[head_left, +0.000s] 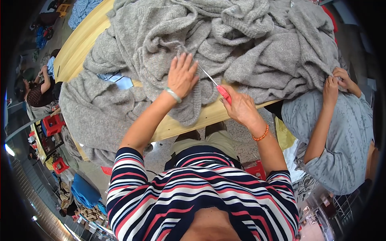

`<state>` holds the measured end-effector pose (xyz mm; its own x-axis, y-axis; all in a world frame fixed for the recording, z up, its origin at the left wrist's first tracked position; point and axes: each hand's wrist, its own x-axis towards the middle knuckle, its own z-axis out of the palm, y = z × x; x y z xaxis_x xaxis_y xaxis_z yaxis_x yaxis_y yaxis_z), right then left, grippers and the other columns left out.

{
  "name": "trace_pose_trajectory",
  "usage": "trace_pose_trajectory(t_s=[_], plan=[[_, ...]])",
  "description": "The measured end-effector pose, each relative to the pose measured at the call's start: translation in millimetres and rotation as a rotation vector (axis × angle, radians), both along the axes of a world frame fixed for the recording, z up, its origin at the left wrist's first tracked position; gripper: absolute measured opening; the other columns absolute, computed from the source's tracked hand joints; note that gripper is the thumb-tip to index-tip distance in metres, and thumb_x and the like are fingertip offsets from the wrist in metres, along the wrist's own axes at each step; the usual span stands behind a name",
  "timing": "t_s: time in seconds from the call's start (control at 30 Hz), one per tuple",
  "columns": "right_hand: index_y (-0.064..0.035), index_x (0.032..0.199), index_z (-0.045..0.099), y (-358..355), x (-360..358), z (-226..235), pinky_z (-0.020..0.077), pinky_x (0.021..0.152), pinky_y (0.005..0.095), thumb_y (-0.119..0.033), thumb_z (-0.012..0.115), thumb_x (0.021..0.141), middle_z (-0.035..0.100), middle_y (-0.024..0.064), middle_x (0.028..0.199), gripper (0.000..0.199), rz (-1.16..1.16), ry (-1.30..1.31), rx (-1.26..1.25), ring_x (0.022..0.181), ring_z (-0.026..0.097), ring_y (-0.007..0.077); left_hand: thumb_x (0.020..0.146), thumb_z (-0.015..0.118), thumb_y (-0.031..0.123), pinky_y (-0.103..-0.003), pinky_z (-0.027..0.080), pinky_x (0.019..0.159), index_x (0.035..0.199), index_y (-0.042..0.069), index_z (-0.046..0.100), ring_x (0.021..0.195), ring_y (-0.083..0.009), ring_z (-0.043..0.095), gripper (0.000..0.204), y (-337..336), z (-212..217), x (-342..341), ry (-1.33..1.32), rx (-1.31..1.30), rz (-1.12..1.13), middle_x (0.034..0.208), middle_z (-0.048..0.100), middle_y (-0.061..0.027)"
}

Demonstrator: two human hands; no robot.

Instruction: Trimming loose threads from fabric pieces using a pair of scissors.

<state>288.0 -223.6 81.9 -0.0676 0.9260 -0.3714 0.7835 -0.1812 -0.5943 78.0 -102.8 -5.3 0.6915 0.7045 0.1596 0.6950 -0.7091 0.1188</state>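
A big heap of grey knitted garments [225, 44] covers a wooden table [80, 44]. My left hand [183, 74] lies flat on the grey knit with fingers spread, pressing it down; a pale green bangle circles that wrist. My right hand [241, 106] grips small red-handled scissors [217, 86], whose thin blades point up-left toward my left fingertips and the knit there. An orange bead bracelet sits on my right wrist. My striped shirt fills the lower middle.
At the right, a person in a grey top [341, 136] works on the same heap with both hands [337, 80]. Another person [38, 90] sits far left near red stools [52, 124]. Light blue paper [120, 80] peeks from under the knits.
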Motion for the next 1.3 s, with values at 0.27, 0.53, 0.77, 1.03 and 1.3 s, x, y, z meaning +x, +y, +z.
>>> trace_pose_trajectory(t_s=[0.27, 0.53, 0.77, 1.03, 1.3], plan=[[-0.0108, 0.117, 0.054, -15, 10, -4, 0.0509, 0.073, 0.0497, -0.024, 0.059, 0.087, 0.066, 0.0229, 0.083, 0.033, 0.112, -0.069, -0.06, 0.079, 0.064, 0.0412, 0.086, 0.061, 0.038, -0.054, 0.025, 0.11, 0.14, 0.017, 0.043, 0.134, -0.0437, 0.031, 0.06, 4, -51, -2, 0.067, -0.277, -0.035, 0.15, 0.031, -0.0152], [-0.0074, 0.113, 0.055, -8, 18, 2, 0.0484, 0.078, 0.0528, -0.025, 0.057, 0.088, 0.066, 0.0236, 0.089, 0.031, 0.136, -0.076, -0.159, 0.087, 0.063, 0.0432, 0.088, 0.06, 0.037, -0.054, 0.021, 0.113, 0.141, 0.018, 0.042, 0.138, -0.0422, 0.027, 0.059, 2, -60, -3, -0.075, -0.492, -0.015, 0.152, 0.028, -0.0139], [-0.0098, 0.116, 0.056, 4, 8, 3, 0.0494, 0.075, 0.0511, -0.025, 0.059, 0.087, 0.065, 0.0241, 0.082, 0.033, 0.032, -0.048, 0.007, 0.082, 0.063, 0.044, 0.089, 0.06, 0.036, -0.05, 0.024, 0.112, 0.139, 0.015, 0.044, 0.138, -0.0421, 0.025, 0.057, 3, -59, -2, -0.026, -0.364, -0.067, 0.152, 0.029, -0.0146], [-0.0073, 0.115, 0.056, 9, 14, 6, 0.0487, 0.08, 0.0508, -0.024, 0.057, 0.087, 0.066, 0.0232, 0.088, 0.033, 0.132, -0.056, -0.066, 0.087, 0.063, 0.0417, 0.09, 0.061, 0.032, -0.047, 0.025, 0.112, 0.142, 0.014, 0.04, 0.134, -0.0433, 0.029, 0.059, -1, -72, -7, -0.208, -0.597, -0.063, 0.148, 0.03, -0.0217], [-0.0097, 0.119, 0.055, -20, 24, 3, 0.0494, 0.075, 0.0501, -0.026, 0.059, 0.087, 0.065, 0.0227, 0.084, 0.036, 0.151, -0.016, -0.112, 0.082, 0.063, 0.0429, 0.091, 0.058, 0.04, -0.047, 0.027, 0.111, 0.147, 0.018, 0.032, 0.133, -0.0444, 0.032, 0.065, -5, -78, -16, -0.211, -0.667, -0.008, 0.149, 0.027, -0.024]])
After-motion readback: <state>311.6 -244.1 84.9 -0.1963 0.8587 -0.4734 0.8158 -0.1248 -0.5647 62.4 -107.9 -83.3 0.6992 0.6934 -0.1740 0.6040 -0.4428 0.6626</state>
